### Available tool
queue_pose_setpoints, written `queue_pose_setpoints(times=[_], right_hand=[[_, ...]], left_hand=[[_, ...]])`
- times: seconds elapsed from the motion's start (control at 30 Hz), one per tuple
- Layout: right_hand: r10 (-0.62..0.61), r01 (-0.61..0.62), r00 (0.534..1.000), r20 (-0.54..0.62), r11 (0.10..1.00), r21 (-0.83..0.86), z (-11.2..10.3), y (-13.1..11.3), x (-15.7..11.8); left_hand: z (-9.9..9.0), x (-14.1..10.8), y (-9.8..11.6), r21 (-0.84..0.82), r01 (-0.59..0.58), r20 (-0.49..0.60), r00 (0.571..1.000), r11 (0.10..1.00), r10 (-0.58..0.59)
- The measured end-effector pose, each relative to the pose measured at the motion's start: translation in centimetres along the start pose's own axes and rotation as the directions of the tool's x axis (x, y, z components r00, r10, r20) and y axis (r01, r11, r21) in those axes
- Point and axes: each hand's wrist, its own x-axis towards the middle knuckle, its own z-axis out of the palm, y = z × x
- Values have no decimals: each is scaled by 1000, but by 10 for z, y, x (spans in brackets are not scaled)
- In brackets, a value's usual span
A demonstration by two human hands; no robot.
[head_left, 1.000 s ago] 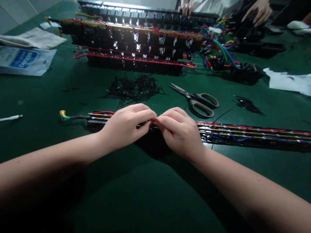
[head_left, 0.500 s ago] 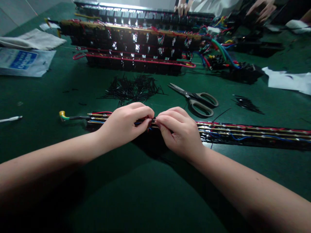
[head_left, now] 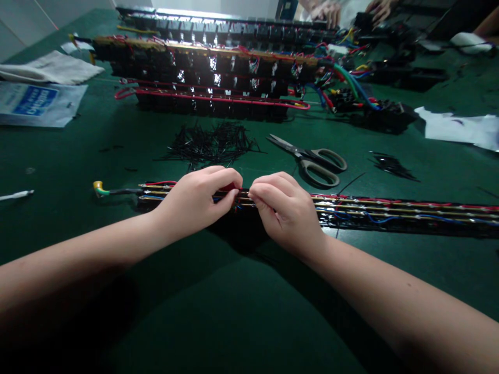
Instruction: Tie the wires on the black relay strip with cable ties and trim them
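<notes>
A long black strip with brass-coloured rods and red and blue wires lies across the table. My left hand is over its left part, thumb and fingers pinched at the rods. Just to the right, my right hand is also pinched, its fingertips a small gap away from the left ones. Whatever the fingertips hold is too small to make out. A thin black tie sticks up from the strip right of my right hand. At the strip's left end is a yellow-green connector.
Behind the hands lie a pile of black ties, scissors and a smaller black bundle. Wired black assemblies stand farther back. A plastic packet is at left. Another person's hands are at the far edge.
The fingertips of my two hands have moved slightly apart. The other person's hands at the back have shifted and come closer together. The whole view has moved a little.
</notes>
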Motion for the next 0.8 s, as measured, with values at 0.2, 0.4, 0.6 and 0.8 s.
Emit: queue_pose_setpoints(times=[0.2, 0.4, 0.6, 0.8], right_hand=[[-8, 8, 1000, -11, 1000, 7, 1, 1, 0], [-2, 2, 1000, -17, 1000, -7, 2, 0, 0], [2, -2, 1000, -10, 1000, 11, 2, 0, -1], [1, -1, 1000, 6, 1000, 7, 2, -1, 1]], left_hand=[[-1, 1, -1, -47, 24, 11, 1000, 999, -23], [-5, 4, -3, -178, 129, -25, 990, 976, -136], [-5, 5, -6, -297, 211, -57, 970, 931, -237], [-1, 5, -6, -248, 215, -52, 971, 945, -234]])
